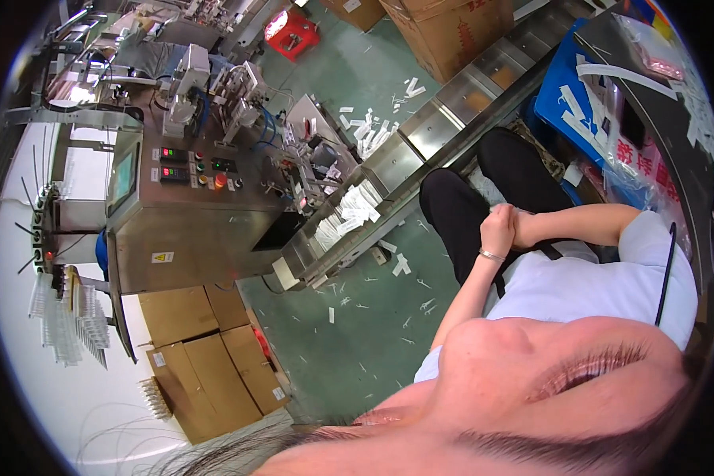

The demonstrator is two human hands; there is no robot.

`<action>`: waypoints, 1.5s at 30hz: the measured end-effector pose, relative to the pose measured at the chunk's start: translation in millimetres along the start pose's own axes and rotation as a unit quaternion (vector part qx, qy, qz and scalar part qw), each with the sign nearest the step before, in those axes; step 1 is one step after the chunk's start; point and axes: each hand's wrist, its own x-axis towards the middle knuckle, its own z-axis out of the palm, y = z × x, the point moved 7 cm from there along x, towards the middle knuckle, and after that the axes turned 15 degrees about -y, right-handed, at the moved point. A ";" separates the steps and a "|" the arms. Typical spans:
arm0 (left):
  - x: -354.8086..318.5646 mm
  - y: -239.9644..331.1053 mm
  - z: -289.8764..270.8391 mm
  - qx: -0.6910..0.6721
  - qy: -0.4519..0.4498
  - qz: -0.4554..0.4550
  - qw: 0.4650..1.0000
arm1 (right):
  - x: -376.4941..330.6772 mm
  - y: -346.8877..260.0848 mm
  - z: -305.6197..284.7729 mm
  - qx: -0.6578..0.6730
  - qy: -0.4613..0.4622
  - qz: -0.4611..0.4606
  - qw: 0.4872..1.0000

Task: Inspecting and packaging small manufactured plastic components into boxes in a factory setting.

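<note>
My left hand (498, 229), with a silver bracelet (491, 255) at its wrist, is closed over my right hand in my lap. My right hand (520, 228) is clasped with it, its fingers mostly hidden. Both rest between my black-trousered thighs, and no object shows in them. Ahead of my knees runs a metal conveyor with tray-like sections (431, 129). A heap of thin white packets (349, 214) lies in its near left part. Beside the heap stands a steel machine (206, 226) with a screen (122, 181) and a red button (220, 182).
White packets (370, 133) and small white picks (428, 304) are strewn on the green floor (309, 317). Cardboard boxes (206, 381) stand at lower left, with a large carton (452, 36) beyond the conveyor. A red stool (292, 34) is farther back. At right is a blue bin (559, 87).
</note>
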 end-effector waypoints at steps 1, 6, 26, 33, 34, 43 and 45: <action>-1.3 2.0 0.4 -0.019 0.008 0.013 1.000 | 9.7 5.9 6.2 0.018 -0.022 0.006 1.000; 2.7 -12.7 -4.0 -0.059 0.034 -0.046 0.997 | 11.4 22.9 0.1 -0.016 0.014 0.049 0.999; 53.2 -58.1 -19.6 -0.013 0.002 -0.114 0.993 | 58.5 106.7 13.6 0.271 0.199 0.228 0.914; 75.1 -84.9 -29.0 -0.010 0.020 -0.133 0.991 | -7.5 49.5 -31.8 0.252 0.245 0.184 0.918; 71.3 -87.7 -30.7 -0.015 0.027 -0.145 0.989 | -19.3 31.7 -39.3 0.186 0.310 0.143 0.921; 83.3 -62.6 -38.6 0.149 -0.095 -0.095 0.980 | -43.1 12.9 -39.4 -0.001 0.428 0.136 0.893; 84.9 -70.3 -41.4 0.166 -0.067 -0.128 0.975 | -61.7 8.6 -46.1 -0.001 0.462 0.167 0.871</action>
